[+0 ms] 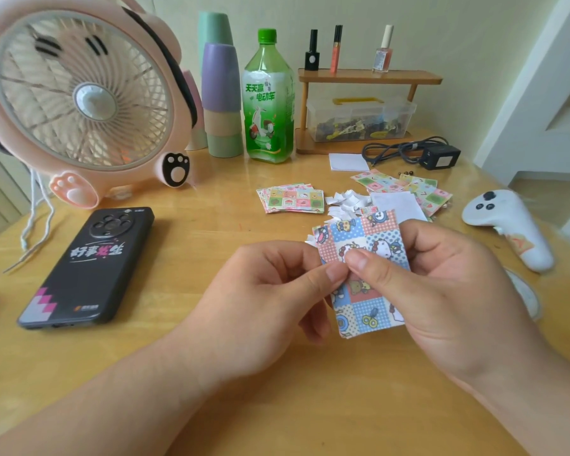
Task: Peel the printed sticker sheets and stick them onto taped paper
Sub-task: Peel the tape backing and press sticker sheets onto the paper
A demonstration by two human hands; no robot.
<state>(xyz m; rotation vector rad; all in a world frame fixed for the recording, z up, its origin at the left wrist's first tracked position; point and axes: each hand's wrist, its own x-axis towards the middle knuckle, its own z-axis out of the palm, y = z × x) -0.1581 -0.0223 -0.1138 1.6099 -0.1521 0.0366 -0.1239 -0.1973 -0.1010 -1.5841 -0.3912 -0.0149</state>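
Note:
A printed sticker sheet with cartoon squares in pink, blue and white stands upright above the wooden table. My left hand pinches its left edge between thumb and forefinger. My right hand grips its right side, thumb pressed on the front near the middle. Behind them lie a stack of sticker sheets, more printed sheets spread out, a white paper and a heap of peeled white scraps.
A black phone lies at left under a pink fan. Stacked cups, a green bottle, a wooden shelf with a clear box, a black adapter, a notepad and a white controller ring the back and right.

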